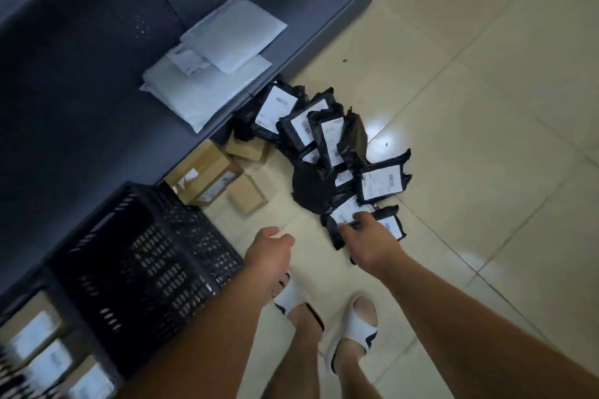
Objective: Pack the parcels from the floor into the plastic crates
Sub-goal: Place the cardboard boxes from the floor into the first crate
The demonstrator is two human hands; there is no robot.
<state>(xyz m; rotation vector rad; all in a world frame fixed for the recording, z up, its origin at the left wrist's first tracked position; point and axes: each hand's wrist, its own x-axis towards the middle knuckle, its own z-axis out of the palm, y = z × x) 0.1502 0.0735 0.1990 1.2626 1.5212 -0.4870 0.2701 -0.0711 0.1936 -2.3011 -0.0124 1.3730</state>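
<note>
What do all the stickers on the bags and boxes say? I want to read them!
No words can be read.
White labels on the black plastic mailer bags: too blurred.
Labels on the brown cardboard boxes: too blurred.
Label on the white padded envelopes: too small.

- You have a heap of black poly parcels (327, 152) with white labels lying overlapped on the floor, well right of the black crate (142, 256).
- Brown cardboard boxes (207, 178) lie flat just behind that latticed, upright crate.
</note>
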